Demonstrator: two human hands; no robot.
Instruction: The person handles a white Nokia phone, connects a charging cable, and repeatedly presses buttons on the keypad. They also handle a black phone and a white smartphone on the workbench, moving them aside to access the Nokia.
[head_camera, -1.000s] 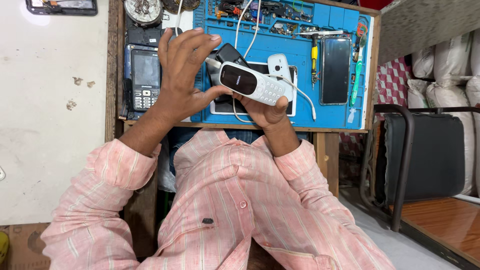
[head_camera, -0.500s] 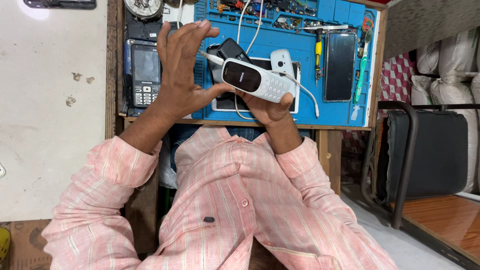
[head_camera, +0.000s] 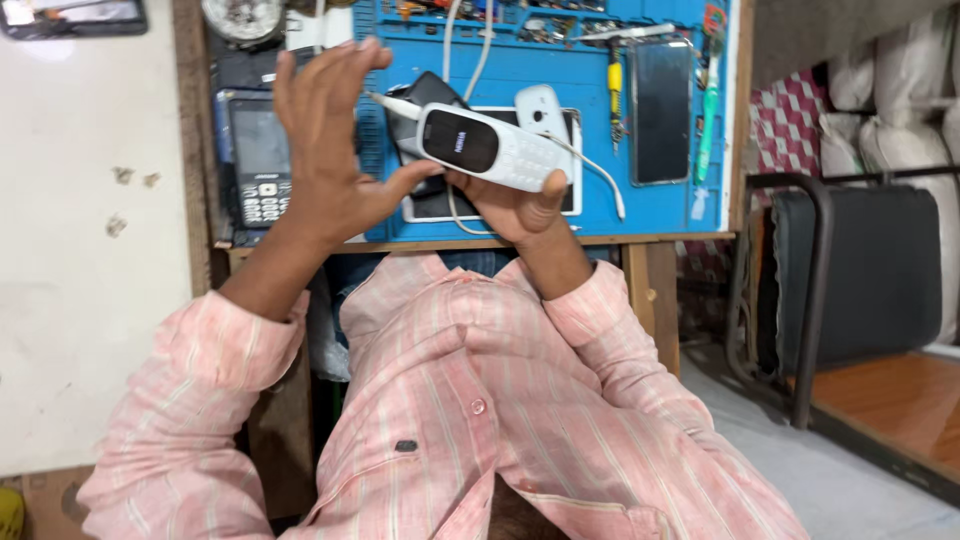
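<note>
A white keypad phone (head_camera: 490, 148) with a dark screen is held above the desk. My right hand (head_camera: 520, 205) grips it from beneath, fingers wrapped around its lower half. My left hand (head_camera: 325, 150) stands upright just left of it with the fingers spread apart; only the thumb tip touches the phone's screen end. Under the phone lie a black phone (head_camera: 425, 95) and a flat white-framed device (head_camera: 575, 185), both partly hidden. Both my sleeves are pink and striped.
A blue repair mat (head_camera: 600, 60) covers the wooden desk (head_camera: 480, 243). On it lie a black smartphone (head_camera: 660, 110), a screwdriver (head_camera: 613, 85), a small white device (head_camera: 540, 105) and cables. A black keypad phone (head_camera: 258, 160) lies on the left. A black chair (head_camera: 860, 280) stands on the right.
My left hand's fingers have lifted off the top of the white phone and spread upright. The phone stays in my right hand, shifted slightly.
</note>
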